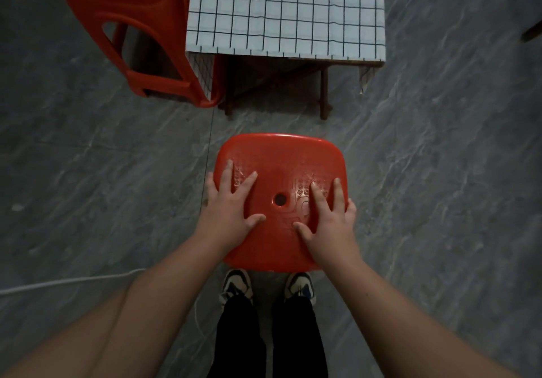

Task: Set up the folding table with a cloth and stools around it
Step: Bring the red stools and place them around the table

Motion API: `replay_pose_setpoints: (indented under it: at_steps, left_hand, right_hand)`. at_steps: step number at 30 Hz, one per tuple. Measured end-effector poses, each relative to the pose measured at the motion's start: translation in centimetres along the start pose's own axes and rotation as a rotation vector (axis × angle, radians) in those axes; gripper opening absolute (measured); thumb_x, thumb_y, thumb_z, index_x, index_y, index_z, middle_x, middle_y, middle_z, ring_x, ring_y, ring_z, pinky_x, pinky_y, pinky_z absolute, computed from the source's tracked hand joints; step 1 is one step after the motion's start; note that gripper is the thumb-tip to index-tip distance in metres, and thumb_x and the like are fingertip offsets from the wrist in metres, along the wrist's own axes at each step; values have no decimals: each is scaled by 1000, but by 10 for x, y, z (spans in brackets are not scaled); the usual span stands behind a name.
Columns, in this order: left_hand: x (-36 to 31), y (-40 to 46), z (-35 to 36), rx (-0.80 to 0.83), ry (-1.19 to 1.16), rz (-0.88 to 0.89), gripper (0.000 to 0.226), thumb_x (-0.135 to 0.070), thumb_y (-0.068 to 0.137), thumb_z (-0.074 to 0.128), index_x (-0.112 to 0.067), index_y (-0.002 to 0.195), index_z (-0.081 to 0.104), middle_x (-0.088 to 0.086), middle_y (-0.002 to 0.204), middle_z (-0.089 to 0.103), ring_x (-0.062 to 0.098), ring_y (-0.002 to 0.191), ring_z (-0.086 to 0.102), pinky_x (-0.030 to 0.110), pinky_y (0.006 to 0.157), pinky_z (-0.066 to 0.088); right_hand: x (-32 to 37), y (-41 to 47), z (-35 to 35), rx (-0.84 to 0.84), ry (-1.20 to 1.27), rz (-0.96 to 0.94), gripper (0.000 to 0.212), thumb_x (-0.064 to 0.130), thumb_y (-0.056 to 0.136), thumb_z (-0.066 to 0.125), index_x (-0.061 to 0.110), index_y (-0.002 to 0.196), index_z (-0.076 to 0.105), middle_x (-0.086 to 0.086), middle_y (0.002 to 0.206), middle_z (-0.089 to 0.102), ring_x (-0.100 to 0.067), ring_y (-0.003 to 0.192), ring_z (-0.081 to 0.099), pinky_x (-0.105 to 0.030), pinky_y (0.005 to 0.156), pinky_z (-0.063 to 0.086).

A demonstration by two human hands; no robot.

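A red plastic stool with a small hole in its seat stands right in front of my feet. My left hand lies on the seat's left side, its outer fingers hanging over the left rim. My right hand lies flat on the right side, fingers spread. Ahead stands the folding table, its dark legs showing beneath a white cloth with a dark grid that hangs over the near edge. A second red stool stands at the table's left side, touching the cloth.
The floor is grey stone-look tile. A white cord runs across it at the lower left. A dark object pokes in at the right edge. My shoes are just behind the near stool.
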State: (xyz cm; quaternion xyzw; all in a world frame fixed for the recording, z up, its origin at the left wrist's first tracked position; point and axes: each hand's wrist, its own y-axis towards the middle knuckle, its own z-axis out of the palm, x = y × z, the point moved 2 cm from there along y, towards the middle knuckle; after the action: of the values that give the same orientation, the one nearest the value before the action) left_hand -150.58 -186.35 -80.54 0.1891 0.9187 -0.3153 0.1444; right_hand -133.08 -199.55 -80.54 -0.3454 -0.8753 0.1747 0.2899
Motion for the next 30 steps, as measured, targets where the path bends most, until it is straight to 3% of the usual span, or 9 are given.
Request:
replay_pose_setpoints:
  at_steps: [9,19,30]
  left_hand:
    - [-3,-12,6,-22,54,-20,92,-58,83,63,-51,150,1,-8,160,-26,32,147,-20,62,113,29]
    - [4,-16,9,-8,106,21,90,-63,82,61,-53,150,4,-10,162,-16,31,146,-19,62,115,23]
    - [5,-18,8,-28,80,20,89,-62,79,65,-52,149,11,-10,162,-11,32,146,-13,63,113,28]
  right_hand:
    - [0,-3,0,0,-4,0,86,55,86,65,52,151,9,20,160,-21,-39,148,-2,-61,114,29]
    - [0,-8,1,10,0,31,86,54,86,65,51,152,9,18,160,-21,-37,147,-2,-59,114,30]
    - [-1,-9,2,17,31,40,86,52,85,68,52,151,13,19,160,-19,-35,148,-3,-61,114,29]
